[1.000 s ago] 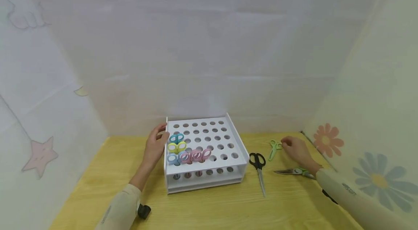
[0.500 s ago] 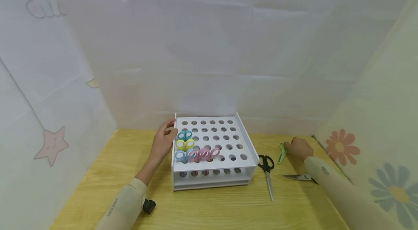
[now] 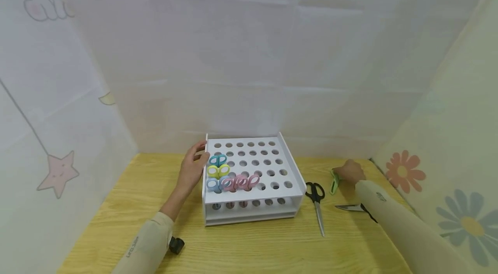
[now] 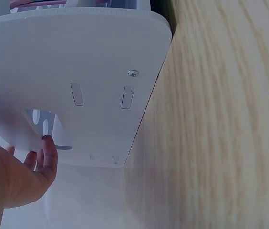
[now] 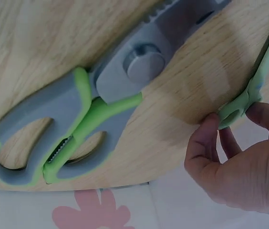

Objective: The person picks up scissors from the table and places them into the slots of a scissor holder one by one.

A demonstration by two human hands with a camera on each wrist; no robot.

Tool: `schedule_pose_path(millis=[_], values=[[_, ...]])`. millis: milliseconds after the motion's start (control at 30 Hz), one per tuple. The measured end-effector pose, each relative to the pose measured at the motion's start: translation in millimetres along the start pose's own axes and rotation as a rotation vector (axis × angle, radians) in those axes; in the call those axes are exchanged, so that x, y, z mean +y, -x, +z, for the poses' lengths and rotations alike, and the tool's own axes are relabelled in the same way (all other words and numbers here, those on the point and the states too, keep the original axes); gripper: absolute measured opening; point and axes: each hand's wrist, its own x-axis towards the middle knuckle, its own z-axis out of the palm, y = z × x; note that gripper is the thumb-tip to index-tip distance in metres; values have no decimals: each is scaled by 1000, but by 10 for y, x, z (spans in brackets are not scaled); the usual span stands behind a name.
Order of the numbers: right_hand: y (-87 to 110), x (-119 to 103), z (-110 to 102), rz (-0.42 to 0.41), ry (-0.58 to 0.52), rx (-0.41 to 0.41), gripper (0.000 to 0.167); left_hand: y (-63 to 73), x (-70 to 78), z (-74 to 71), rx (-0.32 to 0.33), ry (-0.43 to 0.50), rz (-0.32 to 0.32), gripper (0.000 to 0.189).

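Observation:
My left hand (image 3: 191,170) is at the left side of a white holed rack (image 3: 253,196), thumb at the top edge. In the left wrist view the curled fingers of the left hand (image 4: 27,176) hold the side panel by its cutout. At the far right, my right hand (image 3: 351,171) pinches a small pair of light green scissors (image 3: 334,183) by the handle loops. Its blade end points away from the hand, close over the wood in the right wrist view. Teal (image 3: 218,161), yellow (image 3: 218,171), light blue and pink scissors stand handles-up in the rack's left and front holes.
Black-handled scissors (image 3: 315,198) lie on the yellow wooden table (image 3: 249,248) right of the rack. Grey-green kitchen shears (image 5: 110,86) lie near my right forearm, handles hidden by the sleeve in the head view. Printed sheets (image 3: 249,71) enclose the back and sides.
My right hand has closed on the green scissors' handles and turned them slightly. My left hand stays at the rack. The head view has shifted a little.

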Motion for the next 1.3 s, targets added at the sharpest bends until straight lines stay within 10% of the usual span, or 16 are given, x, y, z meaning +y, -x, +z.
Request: schedule_pose_path(millis=[700,1300], values=[[235,-378,-4,-212,-102,71,28,-21,9,-5,2,-8,35,44],[662,-719,-137,-288,-359,215,49,20,-25,-3,-3,-7,21,45]])
